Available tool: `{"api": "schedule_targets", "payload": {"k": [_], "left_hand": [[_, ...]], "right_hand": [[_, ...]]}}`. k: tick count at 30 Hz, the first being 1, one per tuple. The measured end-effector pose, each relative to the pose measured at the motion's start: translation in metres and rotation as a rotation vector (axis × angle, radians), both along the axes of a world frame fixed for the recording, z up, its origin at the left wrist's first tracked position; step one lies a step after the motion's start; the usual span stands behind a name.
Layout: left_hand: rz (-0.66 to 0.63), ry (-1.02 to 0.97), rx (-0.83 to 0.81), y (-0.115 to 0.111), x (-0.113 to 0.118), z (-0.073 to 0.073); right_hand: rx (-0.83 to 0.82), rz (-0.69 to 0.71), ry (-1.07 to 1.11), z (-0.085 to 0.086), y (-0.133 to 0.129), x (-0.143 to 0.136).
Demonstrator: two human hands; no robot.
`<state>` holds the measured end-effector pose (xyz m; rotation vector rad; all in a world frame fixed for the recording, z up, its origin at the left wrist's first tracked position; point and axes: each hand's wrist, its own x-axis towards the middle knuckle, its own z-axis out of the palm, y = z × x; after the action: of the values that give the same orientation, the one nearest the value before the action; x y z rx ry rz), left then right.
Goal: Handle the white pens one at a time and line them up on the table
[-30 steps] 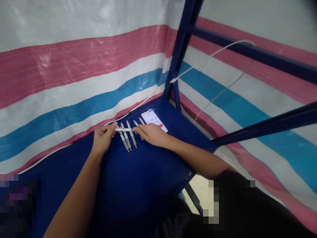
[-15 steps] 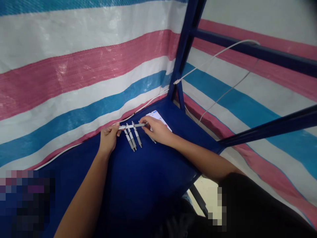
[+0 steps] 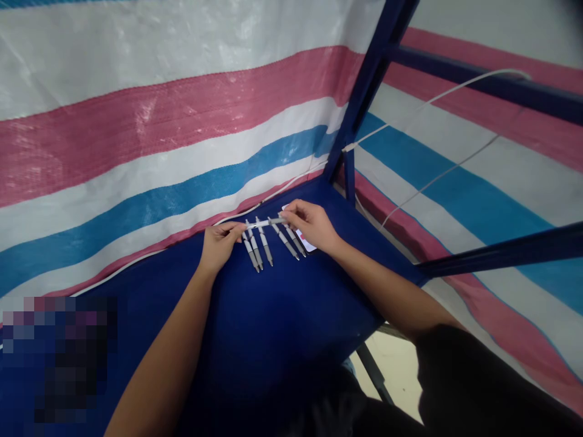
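Between my two hands a white and grey pen (image 3: pixel 263 224) is held level, crossing above the upper ends of the other pens. My left hand (image 3: pixel 219 244) pinches its white end. At its grey end, the fingers of my right hand (image 3: pixel 311 223) are closed. Below it, on the blue surface, lie several like pens, fanned out with their tips toward me: a left group (image 3: pixel 256 250) and a right pair (image 3: pixel 290 244). A phone (image 3: pixel 306 241) with a lit screen lies partly hidden under my right hand.
A blue tabletop (image 3: pixel 273 328) carries all of this. Striped sheeting (image 3: pixel 182 145) rises behind it and to the right. A blue metal frame (image 3: pixel 364 91) stands at the back corner, with a white cable (image 3: pixel 437 97) looped over its bar. Another white cable (image 3: pixel 237 213) runs along the back edge.
My view has shifted, so the scene sits further right. My right hand has moved up slightly from the right-hand pens, which now show more. Both hands still hold the same pen.
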<state>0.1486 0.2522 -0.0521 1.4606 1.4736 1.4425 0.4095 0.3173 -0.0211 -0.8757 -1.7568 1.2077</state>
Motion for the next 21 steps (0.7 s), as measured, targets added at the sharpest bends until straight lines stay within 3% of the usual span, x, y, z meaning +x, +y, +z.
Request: {"api": "schedule_targets", "payload": {"k": [3,10,21], "left_hand": [[0.001,0.073,0.065,-0.003,0.007,0.002],[-0.113,0.526,0.300,-0.010,0.017,0.004],[-0.097,0.639,0.322,-0.014,0.023,0.002]], "right_hand": [[-0.059,-0.031,0.191,0.001,0.002,-0.001],[-0.243,-0.050,0.421,0.010,0.002,-0.003],[-0.071,-0.191,0.542,0.010,0.009,0.001]]}}
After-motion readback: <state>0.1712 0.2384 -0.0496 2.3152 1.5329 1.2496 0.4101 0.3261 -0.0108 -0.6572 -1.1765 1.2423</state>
